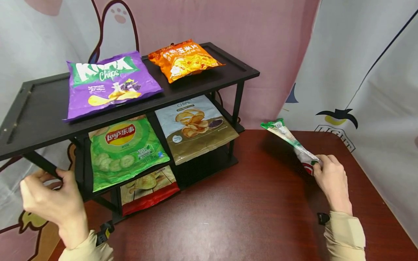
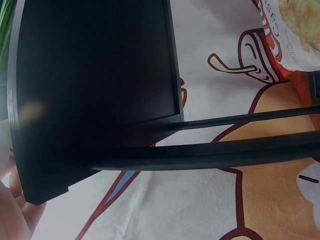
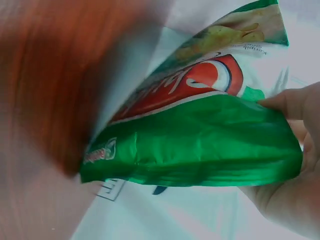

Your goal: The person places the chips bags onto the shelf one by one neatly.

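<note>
My left hand (image 1: 53, 201) grips the black shelf rack (image 1: 42, 125) at its left side, around the frame below the top board. In the left wrist view, fingers (image 2: 17, 200) curl at the corner of a black panel (image 2: 100, 75). On the right, my right hand (image 1: 331, 179) pinches a green and white chip bag (image 1: 287, 137) by one side, over the brown table (image 1: 228, 221). The right wrist view shows the bag's shiny green end (image 3: 195, 145) and red logo, with the thumb (image 3: 285, 105) on its edge.
A purple chip bag (image 1: 111, 85) and an orange bag (image 1: 186, 59) lie on the top board. Below are a green Lay's bag (image 1: 127, 150) and a white-and-gold chip bag (image 1: 196, 130). A red-edged bag (image 1: 148, 190) sits at the bottom. Printed curtains (image 1: 261, 32) hang behind.
</note>
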A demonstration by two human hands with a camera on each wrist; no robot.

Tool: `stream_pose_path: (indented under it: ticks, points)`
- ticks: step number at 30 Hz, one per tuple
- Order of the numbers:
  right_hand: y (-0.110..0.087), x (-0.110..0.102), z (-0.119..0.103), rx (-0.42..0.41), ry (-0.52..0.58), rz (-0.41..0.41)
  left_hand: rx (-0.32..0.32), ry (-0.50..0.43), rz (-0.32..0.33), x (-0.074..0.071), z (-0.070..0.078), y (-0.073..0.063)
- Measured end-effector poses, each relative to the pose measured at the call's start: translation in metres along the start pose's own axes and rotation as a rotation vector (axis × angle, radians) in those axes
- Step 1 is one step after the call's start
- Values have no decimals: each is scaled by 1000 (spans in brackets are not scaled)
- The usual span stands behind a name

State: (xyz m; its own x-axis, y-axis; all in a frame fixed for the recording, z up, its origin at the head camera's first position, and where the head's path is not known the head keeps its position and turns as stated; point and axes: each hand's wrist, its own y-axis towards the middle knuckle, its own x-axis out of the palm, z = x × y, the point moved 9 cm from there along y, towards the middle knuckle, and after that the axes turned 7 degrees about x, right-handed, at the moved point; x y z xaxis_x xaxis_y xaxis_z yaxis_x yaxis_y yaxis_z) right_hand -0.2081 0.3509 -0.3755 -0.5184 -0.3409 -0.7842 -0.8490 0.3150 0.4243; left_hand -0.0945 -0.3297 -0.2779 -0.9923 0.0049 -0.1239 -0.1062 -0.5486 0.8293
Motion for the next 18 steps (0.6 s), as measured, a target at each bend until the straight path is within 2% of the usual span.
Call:
stream_pose_path:
  ticks: [6, 12, 16, 18]
  points:
    - [3, -18, -4, 59, -8, 15, -8, 1, -3, 0, -1, 0]
    - [6, -35, -11, 51, -30, 21, -4, 2, -5, 0, -1, 0]
    - [9, -43, -16, 15, -40, -13, -8, 3, -5, 0, -1, 0]
    - [10, -45, -17, 6, -45, -62, -7, 0, -3, 0, -1, 0]
